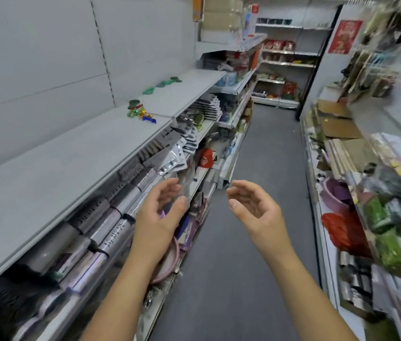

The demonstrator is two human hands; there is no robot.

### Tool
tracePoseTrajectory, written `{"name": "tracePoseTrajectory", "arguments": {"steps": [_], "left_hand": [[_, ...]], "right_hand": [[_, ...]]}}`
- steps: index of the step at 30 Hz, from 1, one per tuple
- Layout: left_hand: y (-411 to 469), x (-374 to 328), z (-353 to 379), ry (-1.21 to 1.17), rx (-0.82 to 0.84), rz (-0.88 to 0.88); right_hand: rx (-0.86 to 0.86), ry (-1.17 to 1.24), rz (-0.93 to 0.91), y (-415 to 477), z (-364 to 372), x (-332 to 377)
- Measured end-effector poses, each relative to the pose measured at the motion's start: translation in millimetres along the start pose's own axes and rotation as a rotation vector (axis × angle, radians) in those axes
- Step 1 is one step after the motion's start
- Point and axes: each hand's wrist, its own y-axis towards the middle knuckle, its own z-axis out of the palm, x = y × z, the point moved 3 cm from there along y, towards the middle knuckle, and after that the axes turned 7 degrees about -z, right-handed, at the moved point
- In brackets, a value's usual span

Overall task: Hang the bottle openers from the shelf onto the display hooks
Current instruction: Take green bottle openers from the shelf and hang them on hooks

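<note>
A small heap of coloured bottle openers [139, 111] lies on the grey shelf [71, 156] at the left, well ahead of me. More green openers [162, 83] lie in a row farther along the same shelf. My left hand [160, 212] is raised beside the shelf's front edge, fingers curled and apart, holding nothing. My right hand [253, 207] hovers over the aisle at the same height, also empty with fingers apart. Both hands are far short of the openers. No display hooks can be made out in this blurred view.
Silver wrapped rolls [110, 217] and hanging packets [170, 153] fill the rack under the grey shelf. The dark aisle floor [263, 156] runs ahead to far shelves [283, 60]. Crowded shelves with cardboard, purple and red goods [337, 193] line the right side.
</note>
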Motion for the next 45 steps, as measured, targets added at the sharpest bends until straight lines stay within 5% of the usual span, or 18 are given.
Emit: {"name": "tracePoseTrajectory", "arguments": {"steps": [21, 45], "left_hand": [[356, 27, 177, 0.136, -0.328, -0.016], [692, 77, 129, 0.234, -0.757, -0.046]], "right_hand": [[0.26, 0.082, 0.023, 399, -98, -169], [0.552, 0.169, -0.06, 783, 37, -317]]}}
